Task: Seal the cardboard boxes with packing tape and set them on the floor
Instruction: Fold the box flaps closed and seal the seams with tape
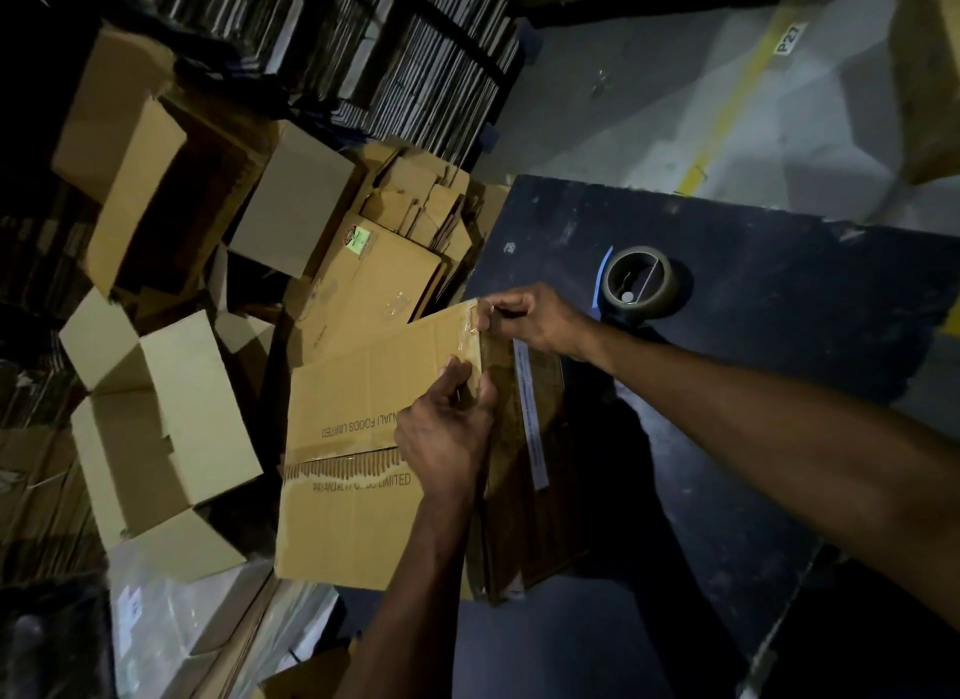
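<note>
— Two hands on one box, that what you've got?
— Yes. I see the cardboard box [363, 438] lying on the dark surface [779, 308], its left part hanging past the surface edge. My left hand [447, 433] has curled fingers [457, 376] pressed on the box's top edge, pinching at the clear tape [467, 334] there. My right hand [530, 319] pinches the far corner of the same box, fingers bent on the taped edge.
— Tape roll?
— Tape roll [641, 282] lies flat on the surface, just beyond the right hand, not touching it.
— Anything else?
— Open empty boxes [166, 428] and flat cardboard sheets [374, 277] piled at the left, grey floor [649, 100] with a yellow line [737, 95] at top right.
</note>
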